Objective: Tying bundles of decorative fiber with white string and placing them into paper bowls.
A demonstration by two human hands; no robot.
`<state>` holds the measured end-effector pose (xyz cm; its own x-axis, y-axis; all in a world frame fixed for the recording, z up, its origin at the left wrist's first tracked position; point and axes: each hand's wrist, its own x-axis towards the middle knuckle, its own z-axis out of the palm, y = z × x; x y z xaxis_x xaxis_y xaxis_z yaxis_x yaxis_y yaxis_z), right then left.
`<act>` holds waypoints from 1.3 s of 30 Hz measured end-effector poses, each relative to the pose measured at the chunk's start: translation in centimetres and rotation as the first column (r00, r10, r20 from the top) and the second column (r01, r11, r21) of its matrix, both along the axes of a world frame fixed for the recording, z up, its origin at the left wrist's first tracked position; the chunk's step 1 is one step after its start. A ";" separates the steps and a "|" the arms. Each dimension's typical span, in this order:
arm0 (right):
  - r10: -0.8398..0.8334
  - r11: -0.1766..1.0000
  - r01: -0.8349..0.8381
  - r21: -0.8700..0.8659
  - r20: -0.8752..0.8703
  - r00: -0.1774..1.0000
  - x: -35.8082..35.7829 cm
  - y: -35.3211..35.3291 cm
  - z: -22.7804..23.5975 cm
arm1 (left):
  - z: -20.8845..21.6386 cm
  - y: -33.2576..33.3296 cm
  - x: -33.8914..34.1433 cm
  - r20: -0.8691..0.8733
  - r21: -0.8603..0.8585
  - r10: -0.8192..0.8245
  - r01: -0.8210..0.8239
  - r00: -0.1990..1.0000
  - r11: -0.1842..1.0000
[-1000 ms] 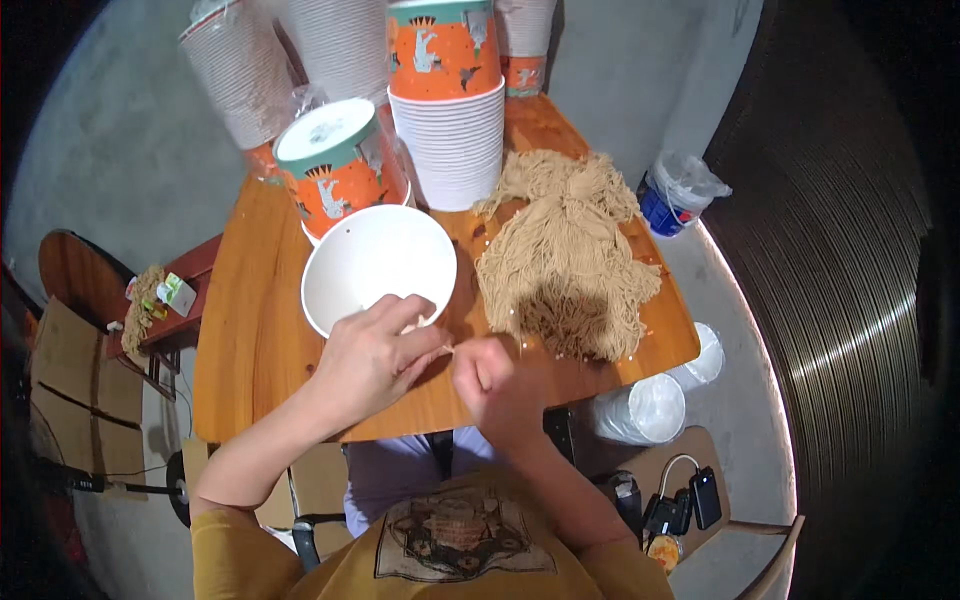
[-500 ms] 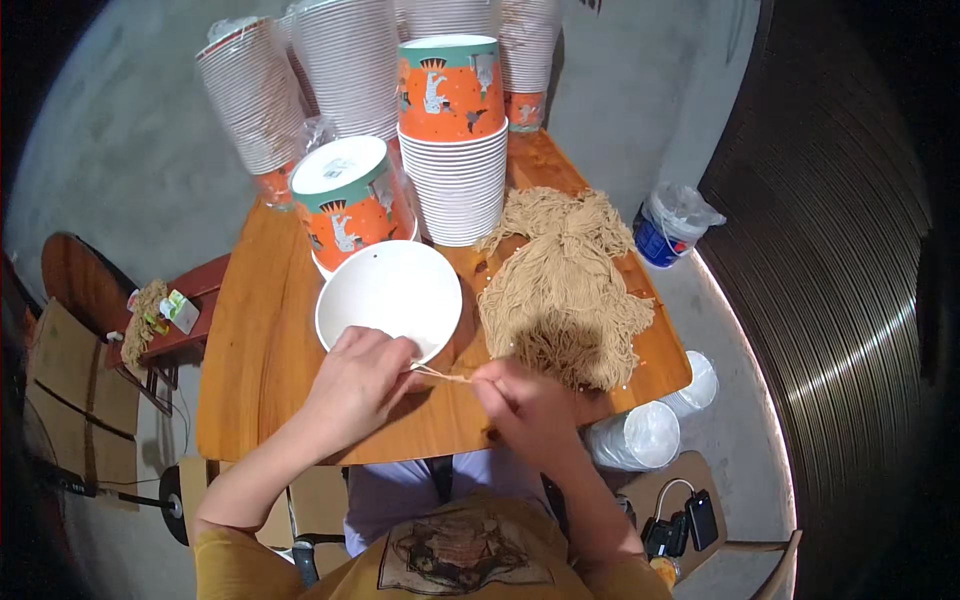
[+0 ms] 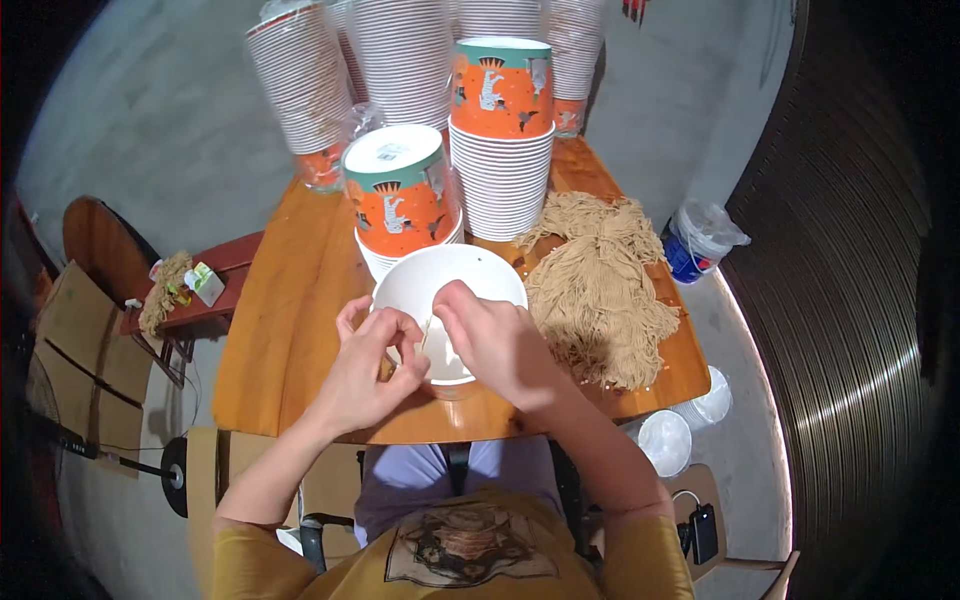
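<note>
A white paper bucket [image 3: 500,290] sits open end up at the near side of the wooden table, with a small dark hole by its far rim. Over its mouth, a thin light string [image 3: 428,330] stretches between my two hands. My left hand [image 3: 372,368], at the bucket's left near side, has thumb and forefinger closed at the string's lower end. My right hand [image 3: 492,345] pinches the upper end, its fingertips above the bucket's inside. The hands hide part of the bucket's near rim, and whether the string is tied to the bucket cannot be seen.
A heap of tan cords [image 3: 605,290] lies on the table [image 3: 265,340] to the right. Behind the bucket stand upside-down orange printed buckets [image 3: 400,205] and tall nested stacks [image 3: 400,65]. White tubs [image 3: 665,443] and a blue pail [image 3: 688,258] are on the floor at right.
Both hands have gone from in front of the bucket's near rim to over its mouth. The string, level before, now runs steeply between them. The whole view has shifted slightly.
</note>
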<state>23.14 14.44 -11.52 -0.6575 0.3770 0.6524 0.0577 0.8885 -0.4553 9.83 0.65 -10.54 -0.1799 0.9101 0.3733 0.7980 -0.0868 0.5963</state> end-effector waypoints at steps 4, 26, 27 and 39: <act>-0.007 1.000 0.007 0.010 -0.018 1.000 -0.1 -0.6 0.0 | -0.9 0.7 0.9 0.056 0.054 0.221 -0.224 0.974 0.973; -0.187 0.977 0.211 -0.002 0.458 0.869 -2.3 1.5 1.9 | 0.1 -0.7 -0.4 -0.279 0.092 -0.073 0.102 0.957 0.991; -0.190 0.977 0.214 0.000 0.456 0.869 -2.4 1.5 1.9 | 0.1 -0.6 -0.5 -0.281 0.067 -0.103 0.127 0.954 0.990; -0.182 0.983 0.172 0.062 0.419 0.889 -2.7 1.7 1.3 | 0.9 0.3 0.2 -0.437 0.151 -0.091 0.172 0.895 0.973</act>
<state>20.42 16.19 -10.18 -0.7964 0.5010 0.3387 0.3967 0.8556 -0.3326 10.00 0.94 -9.65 0.1493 0.8238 0.5469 0.9446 -0.2823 0.1675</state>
